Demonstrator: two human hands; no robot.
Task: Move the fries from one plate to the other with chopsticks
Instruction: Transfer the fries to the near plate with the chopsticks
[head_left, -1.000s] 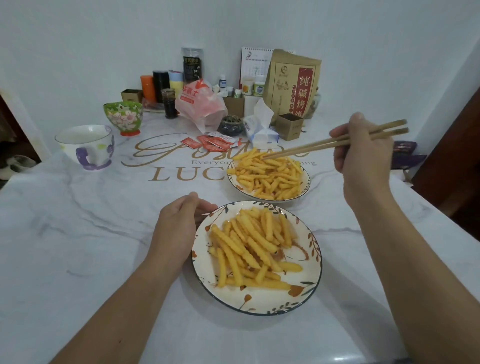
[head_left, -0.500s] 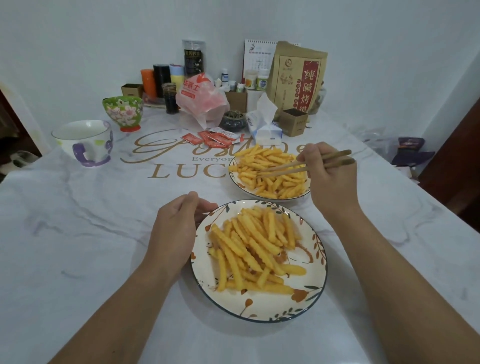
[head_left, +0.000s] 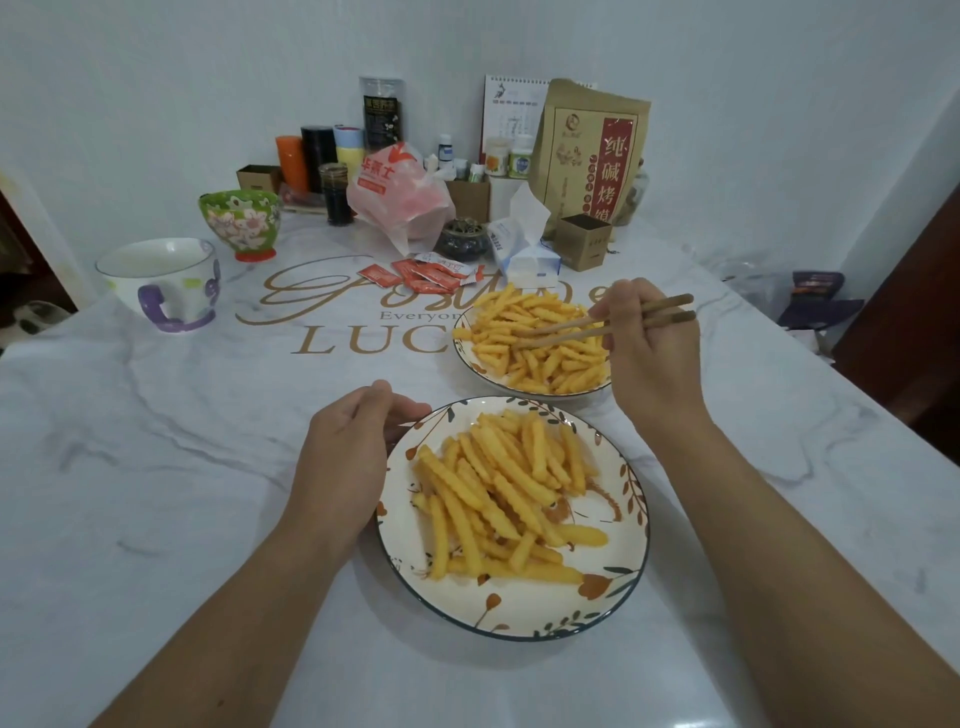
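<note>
Two leaf-patterned plates of crinkle-cut fries stand on the marble table. The near plate (head_left: 519, 616) holds a pile of fries (head_left: 498, 488) in front of me. The far plate (head_left: 480, 370) holds a second pile of fries (head_left: 524, 338). My right hand (head_left: 647, 358) grips a pair of wooden chopsticks (head_left: 582, 327), whose tips rest down in the far pile. I cannot tell whether a fry is pinched. My left hand (head_left: 345, 457) curls against the near plate's left rim.
A white mug with a purple handle (head_left: 161, 283) and a flowered bowl (head_left: 240, 221) stand far left. Sauce packets (head_left: 421, 273), a tissue pack (head_left: 524, 249), a red plastic bag (head_left: 400, 195), a brown paper bag (head_left: 589, 156) and several jars crowd the back edge.
My right hand has come down and leftward from above the table, and the chopstick tips have dropped into the far pile of fries. My left hand has stayed at the near plate's rim.
</note>
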